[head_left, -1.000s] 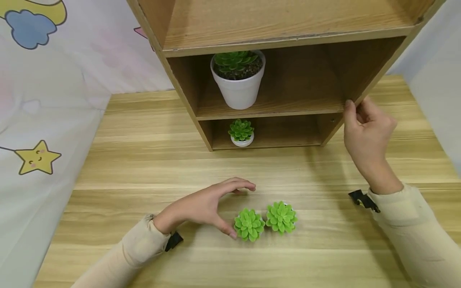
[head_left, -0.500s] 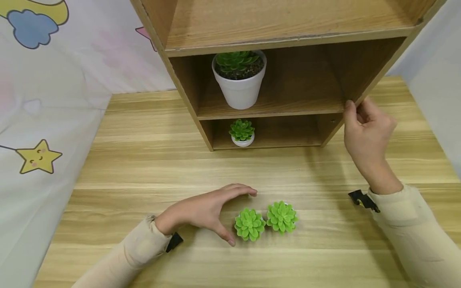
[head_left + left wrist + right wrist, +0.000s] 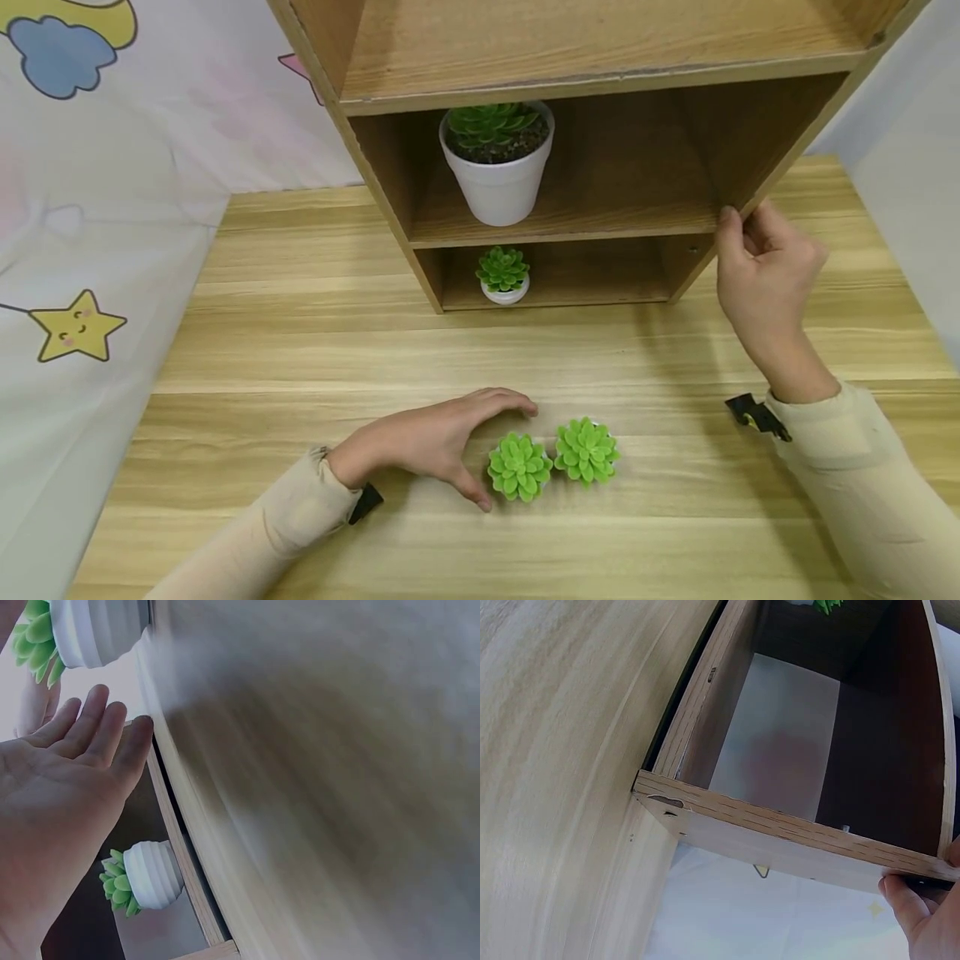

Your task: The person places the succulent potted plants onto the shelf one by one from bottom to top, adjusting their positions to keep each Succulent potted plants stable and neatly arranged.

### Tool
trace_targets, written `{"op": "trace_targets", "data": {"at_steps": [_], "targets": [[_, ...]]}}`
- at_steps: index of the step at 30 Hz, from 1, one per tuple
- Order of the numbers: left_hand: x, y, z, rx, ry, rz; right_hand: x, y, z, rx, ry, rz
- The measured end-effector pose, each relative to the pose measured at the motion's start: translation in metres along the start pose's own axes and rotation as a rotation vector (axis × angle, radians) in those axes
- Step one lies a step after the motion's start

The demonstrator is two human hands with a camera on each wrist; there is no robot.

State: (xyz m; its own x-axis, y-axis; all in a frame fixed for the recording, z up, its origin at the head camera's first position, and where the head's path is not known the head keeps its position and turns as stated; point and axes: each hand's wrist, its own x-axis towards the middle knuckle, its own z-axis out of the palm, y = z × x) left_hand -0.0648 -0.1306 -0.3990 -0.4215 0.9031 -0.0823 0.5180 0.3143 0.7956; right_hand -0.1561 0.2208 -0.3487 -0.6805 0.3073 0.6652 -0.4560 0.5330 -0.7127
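The left hand (image 3: pixel 438 437) is beside two small green succulents on the table, its thumb and fingers spread in a curve around the left side of the nearer plant (image 3: pixel 519 467) without touching it. The other plant (image 3: pixel 587 452) stands just right of that one. In the left wrist view, the left hand (image 3: pixel 67 780) has its fingers extended, and a white ribbed pot (image 3: pixel 101 630) shows beyond them. The right hand (image 3: pixel 768 283) pinches the right side edge of the wooden shelf (image 3: pixel 570 233); in the right wrist view its fingers (image 3: pixel 906 904) lie on that board.
A large white pot (image 3: pixel 501 187) with a succulent stands on the middle shelf. Below it, a small potted succulent (image 3: pixel 504 275) sits in the bottom compartment at the left. A patterned cloth (image 3: pixel 97 200) hangs at the left.
Over the last second the left hand's fingers have moved slightly toward the near side, and the thumb has come away from the left plant. The right hand stays on the shelf edge.
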Motion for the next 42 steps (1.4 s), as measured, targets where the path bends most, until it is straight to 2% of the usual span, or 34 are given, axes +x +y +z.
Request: {"op": "trace_targets", "data": {"at_steps": [8,16,29,34,42], "targets": [[0.005,0.002,-0.002,-0.022,-0.043,-0.032,0.001,0.001,0.0,-0.003,0.008,-0.023],[0.011,0.001,0.0,-0.18,-0.103,-0.042,0.0,0.002,-0.001,-0.026,0.007,-0.022],[0.018,-0.001,0.001,-0.253,-0.144,-0.05,0.001,0.002,0.0,0.007,0.013,-0.046],[0.02,-0.002,0.002,-0.239,-0.161,-0.046,0.001,0.002,-0.001,0.006,0.015,-0.05],[0.021,0.0,0.002,-0.213,-0.158,-0.081,0.001,0.002,-0.001,0.005,0.014,-0.043]]}}
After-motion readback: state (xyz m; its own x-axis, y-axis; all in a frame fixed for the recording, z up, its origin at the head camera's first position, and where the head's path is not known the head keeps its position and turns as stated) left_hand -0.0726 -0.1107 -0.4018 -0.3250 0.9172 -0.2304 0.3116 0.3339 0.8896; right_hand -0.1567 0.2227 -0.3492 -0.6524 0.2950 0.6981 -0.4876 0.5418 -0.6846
